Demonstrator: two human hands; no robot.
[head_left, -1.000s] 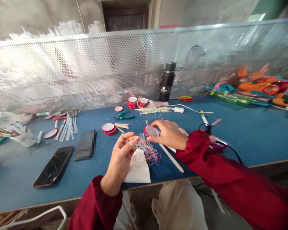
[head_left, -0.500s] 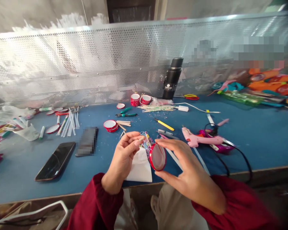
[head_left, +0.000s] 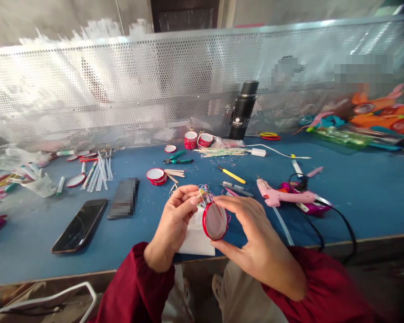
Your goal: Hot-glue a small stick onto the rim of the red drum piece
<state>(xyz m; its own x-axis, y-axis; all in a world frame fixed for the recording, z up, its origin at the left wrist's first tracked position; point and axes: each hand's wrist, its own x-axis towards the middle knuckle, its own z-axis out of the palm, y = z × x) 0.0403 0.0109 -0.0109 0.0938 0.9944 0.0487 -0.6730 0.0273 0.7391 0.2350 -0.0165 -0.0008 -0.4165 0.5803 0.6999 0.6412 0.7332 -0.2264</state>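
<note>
My right hand [head_left: 252, 224] grips a small round red-rimmed piece [head_left: 216, 221] with a pale greyish face, thumb below and fingers above. My left hand [head_left: 177, 215] pinches a short pale stick-like bit [head_left: 201, 193] between thumb and forefinger, close to the rim's upper left; whether the two touch I cannot tell. Beneath the hands lie a white sheet [head_left: 197, 240] and a tangle of coloured loops [head_left: 205, 188], partly hidden. Two stacked red-rimmed rounds [head_left: 155, 176] and flat wooden sticks [head_left: 175, 172] rest just beyond my left hand.
On the right is a pink glue gun [head_left: 286, 196] with a black cable. A yellow craft knife [head_left: 233, 175], green-handled pliers [head_left: 178, 160] and a black bottle [head_left: 244, 112] stand or lie farther back. Two phones [head_left: 79, 226] and a white cup of markers [head_left: 42, 185] are at left.
My right hand has brought the red-rimmed piece left, nearer to my left hand. The left hand keeps its pinch almost in place.
</note>
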